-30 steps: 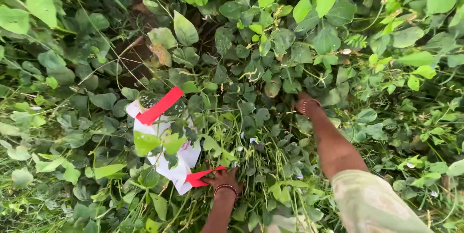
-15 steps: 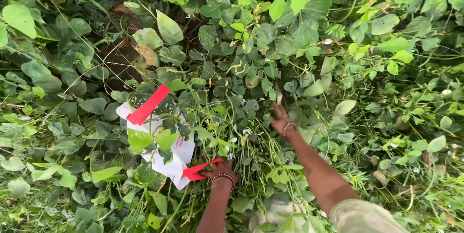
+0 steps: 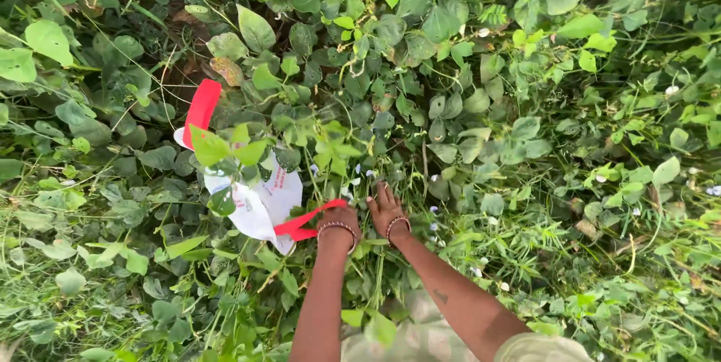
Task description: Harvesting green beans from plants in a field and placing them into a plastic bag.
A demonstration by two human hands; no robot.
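Observation:
A white bag (image 3: 259,200) with red handles lies among leafy green vines, partly covered by leaves. My left hand (image 3: 336,219) grips the bag's lower red handle (image 3: 304,222); the other red handle (image 3: 200,109) sticks up at the upper left. My right hand (image 3: 386,209) reaches into the vines just right of the left hand, fingers spread among thin green stems and pods. What its fingertips touch is hidden by foliage. Both wrists wear beaded bracelets.
Dense bean-like vines with broad leaves (image 3: 420,69) fill the whole view. Grass (image 3: 90,287) and thinner weeds grow at the lower left and right. Small pale flowers (image 3: 434,212) dot the plants near my hands.
My right hand has drawn back from the far vines down to beside my left hand. The bag and left hand keep their hold; the view has shifted slightly.

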